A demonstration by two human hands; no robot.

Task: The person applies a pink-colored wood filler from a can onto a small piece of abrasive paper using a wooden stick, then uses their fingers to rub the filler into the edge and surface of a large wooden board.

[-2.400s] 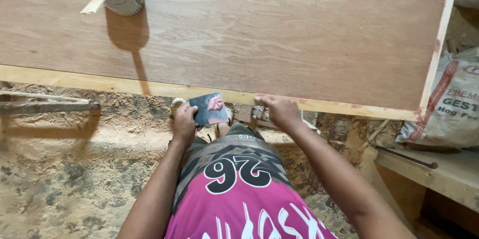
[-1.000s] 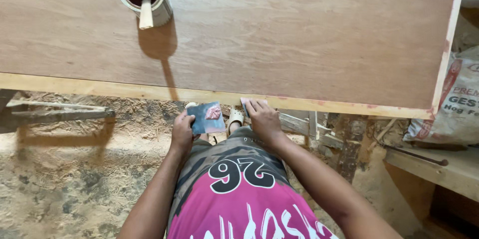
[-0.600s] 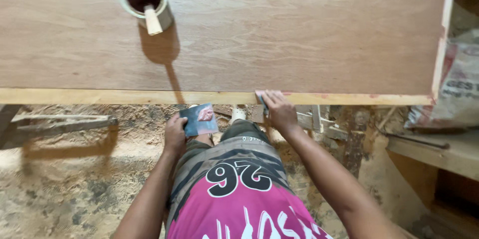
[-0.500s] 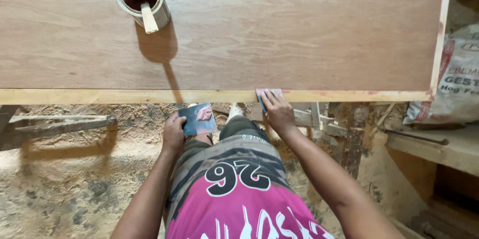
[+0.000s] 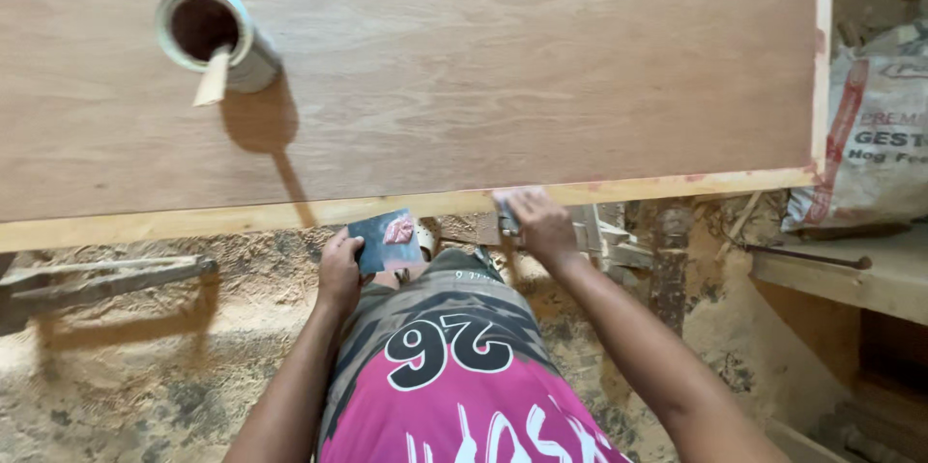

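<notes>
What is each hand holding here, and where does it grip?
Left hand grips a small dark card by its left edge. Right hand presses a small grey piece against the board's edge.

One plywood panel (image 5: pixel 464 76); on it, one open tin (image 5: pixel 217 38) holding one stick (image 5: pixel 213 81). Two hands below its near edge: left (image 5: pixel 338 270) with one card (image 5: pixel 387 239), right (image 5: pixel 541 221). One sack (image 5: pixel 870 144) beside the panel's right end.

Counter ahead, floor below

A tin (image 5: pixel 217 38) stands far left on my counter (image 5: pixel 503 67); my left grip (image 5: pixel 338 274) holds a card (image 5: pixel 387 241) left of my right grip (image 5: pixel 541 226) at its near edge.
</notes>
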